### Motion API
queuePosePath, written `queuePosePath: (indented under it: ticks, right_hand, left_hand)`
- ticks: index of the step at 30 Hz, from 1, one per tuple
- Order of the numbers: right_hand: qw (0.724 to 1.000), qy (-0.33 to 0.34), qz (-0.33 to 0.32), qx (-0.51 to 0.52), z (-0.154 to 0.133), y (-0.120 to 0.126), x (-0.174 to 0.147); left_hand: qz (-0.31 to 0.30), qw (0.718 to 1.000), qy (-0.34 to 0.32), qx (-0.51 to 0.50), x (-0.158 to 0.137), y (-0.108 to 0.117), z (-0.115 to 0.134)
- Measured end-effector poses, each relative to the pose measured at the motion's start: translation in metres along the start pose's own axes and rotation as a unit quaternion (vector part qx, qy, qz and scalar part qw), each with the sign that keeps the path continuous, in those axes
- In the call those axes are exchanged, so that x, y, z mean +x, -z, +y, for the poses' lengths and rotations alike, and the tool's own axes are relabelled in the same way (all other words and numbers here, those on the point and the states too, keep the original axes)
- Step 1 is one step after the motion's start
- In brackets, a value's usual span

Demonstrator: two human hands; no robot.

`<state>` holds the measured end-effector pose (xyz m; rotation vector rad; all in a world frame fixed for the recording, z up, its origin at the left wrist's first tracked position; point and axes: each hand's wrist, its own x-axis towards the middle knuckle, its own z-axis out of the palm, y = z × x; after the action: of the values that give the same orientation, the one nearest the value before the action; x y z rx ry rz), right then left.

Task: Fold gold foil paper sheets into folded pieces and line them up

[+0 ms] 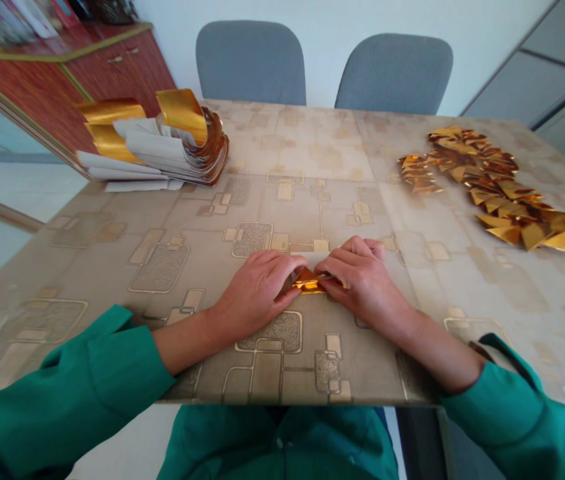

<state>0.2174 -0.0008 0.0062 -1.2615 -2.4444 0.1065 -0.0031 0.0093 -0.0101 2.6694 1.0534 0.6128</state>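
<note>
at the near middle of the patterned beige tabletop (322,317), the left hand (255,290) and right hand (365,283) pinch opposite ends of a small folded gold foil paper (308,285); even thumb pressure should keep its creases crisp. farther right lie pointed gold foil pieces (505,190).

No readable text, label, brand, number or sign anywhere in view.

Gold foil (308,287) partly hidden by fingers (284,268); green sleeves (107,373), cabinet (117,77) cut by edges.
</note>
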Motion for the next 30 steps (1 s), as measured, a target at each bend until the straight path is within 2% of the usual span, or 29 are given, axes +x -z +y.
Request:
queuePosePath:
  ticks: [4, 9, 14, 20, 24, 27, 30]
  right_hand:
    - [0.997, 0.026, -0.024, -0.066, -0.005, 0.005, -0.003]
    - [0.992, 0.059, -0.064, -0.09, -0.011, 0.013, -0.006]
    - [0.991, 0.065, -0.079, -0.084, -0.01, 0.016, -0.007]
    - [0.989, 0.058, -0.103, -0.091, 0.004, 0.026, -0.01]
    - [0.986, 0.065, -0.11, -0.106, 0.005, 0.029, -0.011]
    - [0.985, 0.069, -0.111, -0.112, 0.002, 0.029, -0.011]
    - [0.985, 0.067, -0.114, -0.115, 0.001, 0.028, -0.011]
  left_hand:
    - [-0.017, 1.0, -0.01, 0.016, 0.0, 0.002, 0.001]
    - [0.003, 0.997, -0.067, 0.037, -0.002, 0.003, -0.001]
    - [0.021, 0.993, -0.089, 0.079, -0.004, 0.004, 0.001]
    - [0.03, 0.989, -0.1, 0.104, -0.004, 0.008, 0.0]
    - [0.044, 0.981, -0.131, 0.137, -0.004, 0.008, 0.002]
    - [0.037, 0.975, -0.166, 0.145, -0.005, 0.008, 0.005]
    - [0.02, 0.971, -0.174, 0.16, -0.006, 0.008, 0.006]
